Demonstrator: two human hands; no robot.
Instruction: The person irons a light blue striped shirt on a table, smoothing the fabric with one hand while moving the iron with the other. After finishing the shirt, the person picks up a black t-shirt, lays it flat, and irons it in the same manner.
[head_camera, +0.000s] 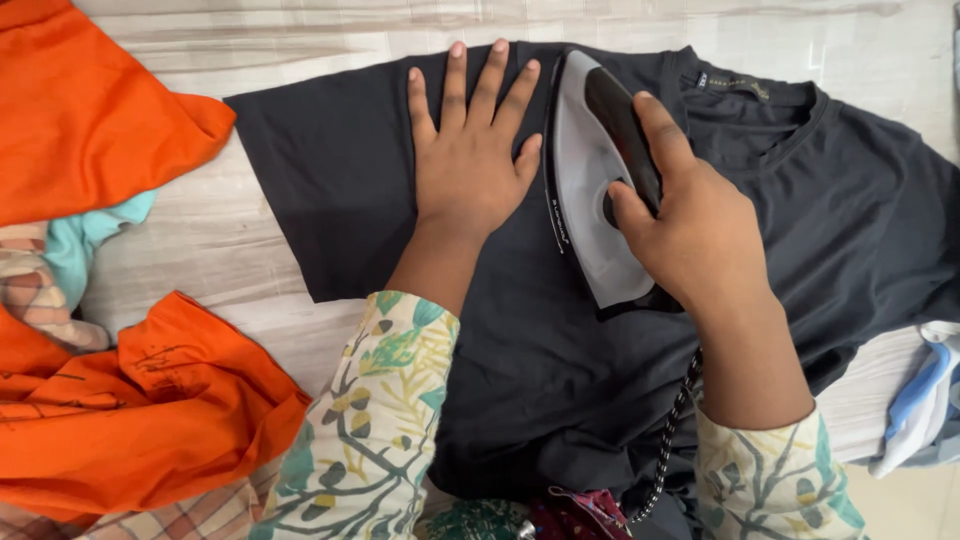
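Note:
A dark grey T-shirt (850, 220) lies spread flat on a pale wood-grain surface (200, 240), collar to the upper right. My left hand (468, 150) presses flat on the shirt's left sleeve area, fingers spread. My right hand (690, 225) grips the black handle of a white and black clothes iron (585, 200), which rests sole-down on the shirt just right of my left hand, its tip pointing away from me. The iron's braided cord (668, 450) trails down toward me. Both forearms wear leaf-patterned sleeves.
Orange cloth (90, 100) lies bunched at the upper left and more orange cloth (140, 410) at the lower left, with a pale teal and checked garment (60, 260) between them. A white and blue garment (925, 400) sits at the right edge.

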